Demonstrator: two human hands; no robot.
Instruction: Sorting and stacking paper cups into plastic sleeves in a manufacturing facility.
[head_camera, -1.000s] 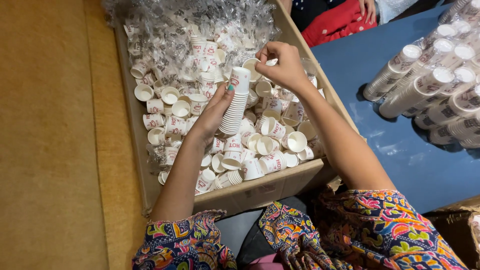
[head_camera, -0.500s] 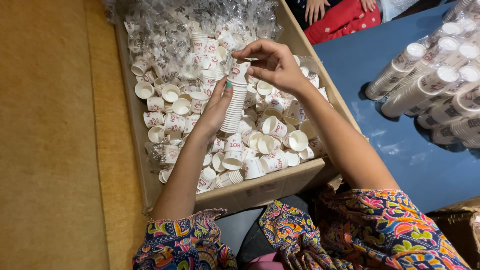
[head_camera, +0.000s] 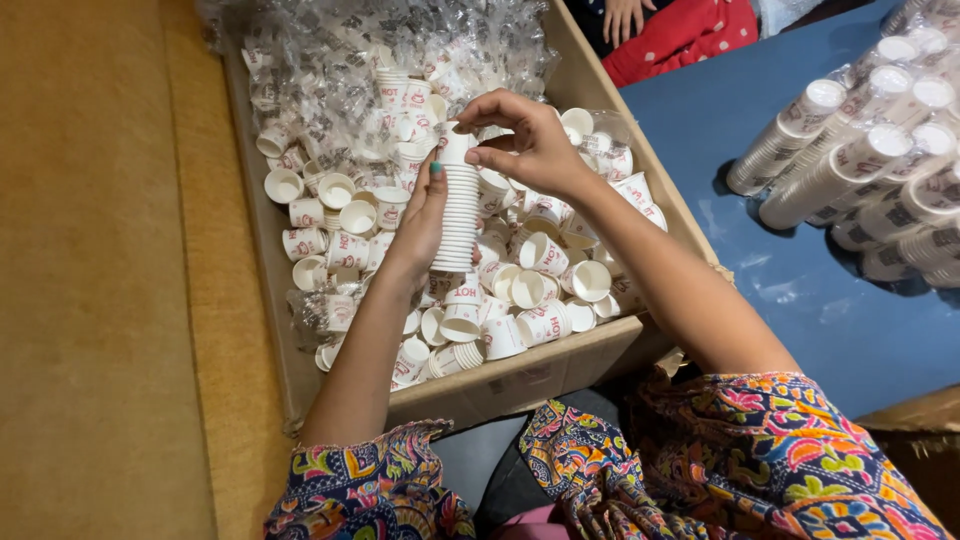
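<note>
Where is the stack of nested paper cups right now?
In the head view, the stack of nested cups stands upright mid-frame over the cardboard box, held by the left hand, the right hand at its top.

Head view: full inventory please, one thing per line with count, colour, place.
tall nested stack of small white paper cups: one, white with red print, held upright over the box
loose small white paper cups: many, white with red print, scattered in the box
shallow brown cardboard box: one, brown, centre
clear crinkled plastic wrap: a heap, transparent, far end of the box
wrapped sleeves of stacked white cups: several, lying on the blue surface
blue surface: one, right
tan carpet: left
another person's red sleeve: top edge
left hand: steadies the stack's side
right hand: fingers on the stack's top
</note>
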